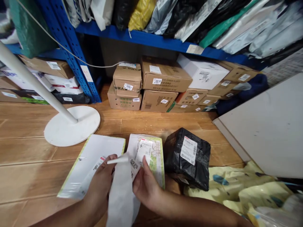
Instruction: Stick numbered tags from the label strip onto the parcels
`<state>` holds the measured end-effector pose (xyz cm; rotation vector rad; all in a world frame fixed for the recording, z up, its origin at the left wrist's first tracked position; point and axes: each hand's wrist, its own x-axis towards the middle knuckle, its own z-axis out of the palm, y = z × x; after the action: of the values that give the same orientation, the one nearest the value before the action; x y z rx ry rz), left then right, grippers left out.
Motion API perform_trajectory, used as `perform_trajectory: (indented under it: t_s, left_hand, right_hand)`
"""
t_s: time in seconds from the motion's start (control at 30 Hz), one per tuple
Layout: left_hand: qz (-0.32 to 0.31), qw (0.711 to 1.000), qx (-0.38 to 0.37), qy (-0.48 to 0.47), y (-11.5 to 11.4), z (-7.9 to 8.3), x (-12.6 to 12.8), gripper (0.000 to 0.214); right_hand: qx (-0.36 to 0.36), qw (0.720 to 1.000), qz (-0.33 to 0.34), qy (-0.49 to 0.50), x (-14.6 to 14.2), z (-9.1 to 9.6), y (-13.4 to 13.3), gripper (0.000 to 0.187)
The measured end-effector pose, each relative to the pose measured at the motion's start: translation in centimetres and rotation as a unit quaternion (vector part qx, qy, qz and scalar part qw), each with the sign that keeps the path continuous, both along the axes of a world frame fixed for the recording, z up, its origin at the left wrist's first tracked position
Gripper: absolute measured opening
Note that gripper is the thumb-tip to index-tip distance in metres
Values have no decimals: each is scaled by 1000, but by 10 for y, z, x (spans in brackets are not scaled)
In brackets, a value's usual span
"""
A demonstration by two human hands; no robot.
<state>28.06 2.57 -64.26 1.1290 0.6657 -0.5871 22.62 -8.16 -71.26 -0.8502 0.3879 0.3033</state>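
A long white strip of label paper [121, 189] hangs between my hands, curling down toward me. My left hand [99, 183] is closed on its left edge, fingers partly hidden behind it. On the other side my right hand [147, 188] pinches the part with a printed number label [134, 164], which reads 6025. Below my left hand lies a flat white packet [101, 148] with a green-yellow edge. Just beyond my right hand is a second flat packet [158, 157], with a printed pattern and a shipping label [145, 148]. To its right sits a black-wrapped box [174, 154] with a white label.
A white pole stand with a round base [71, 129] is at left. Numbered cardboard boxes [165, 75] are stacked under a blue shelf [146, 38] holding bagged parcels. At right are a white panel [265, 126] and crumpled yellow wrapping [236, 189] on the wooden floor.
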Motion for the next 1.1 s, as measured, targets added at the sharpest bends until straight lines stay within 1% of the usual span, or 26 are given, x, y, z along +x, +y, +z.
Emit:
perform_trajectory:
  t_s: [0.03, 0.07, 0.1, 0.17, 0.23, 0.3, 0.4, 0.47, 0.53, 0.6, 0.63, 0.7, 0.77, 0.83, 0.87, 0.93, 1.03, 1.07, 1.1]
  left_hand:
    - [-20, 1000, -8, -9, 3, -2, -4, 38]
    - [-40, 999, -12, -24, 7, -4, -5, 39]
    - [-55, 998, -5, -39, 13, -6, -4, 39]
    - [-88, 993, 32, -74, 28, -9, 4, 36]
    - [-135, 981, 60, -122, 44, -17, 13, 32]
    - [-210, 961, 60, -171, 56, -28, 18, 29]
    - [-343, 905, 76, -238, 61, -43, 11, 29]
    - [-399, 874, 96, -261, 56, -45, 2, 26]
    - [-415, 864, 86, -271, 47, -41, -8, 23]
    - [-423, 861, 77, -271, 38, -37, -15, 27]
    - [-428, 857, 82, -274, 35, -36, -17, 30]
    - [-438, 853, 99, -265, 30, -40, -22, 33]
    - [-446, 856, 109, -239, 28, -47, -25, 35]
    - [-451, 854, 124, -227, 29, -54, -28, 37]
    - [-454, 853, 130, -222, 29, -57, -29, 37]
    - [-447, 857, 142, -212, 29, -60, -32, 36]
    - [-427, 874, 154, -174, 28, -64, -41, 31]
    - [-426, 875, 166, -159, 28, -66, -45, 30]
    - [-429, 874, 176, -145, 28, -68, -49, 30]
  right_hand:
    - [13, 999, -30, 20, 5, 5, -8, 56]
    - [8, 998, -59, 29, 9, 8, -16, 54]
    - [-16, 996, -81, 23, 10, 11, -23, 53]
    - [-95, 991, -88, -30, 6, 13, -33, 52]
    - [-156, 983, -54, -82, -4, 11, -40, 51]
    - [-177, 978, -6, -110, -15, 7, -42, 54]
    - [-177, 974, 51, -133, -27, 0, -40, 60]
    - [-190, 967, 79, -149, -31, -2, -38, 60]
    - [-212, 958, 101, -161, -35, -3, -36, 60]
    - [-229, 951, 120, -173, -39, -2, -33, 60]
    - [-223, 950, 133, -176, -41, -1, -31, 61]
    - [-186, 957, 145, -168, -44, -2, -29, 64]
    - [-156, 972, 119, -132, -45, -5, -28, 58]
    - [-171, 980, 63, -81, -46, -10, -29, 45]
    - [-190, 979, 40, -61, -46, -14, -29, 42]
    - [-221, 974, 16, -39, -48, -21, -31, 42]
    - [-245, 969, 20, -10, -56, -30, -32, 45]
    - [-269, 963, 16, 0, -59, -32, -32, 43]
    - [-308, 951, 6, 2, -62, -33, -33, 40]
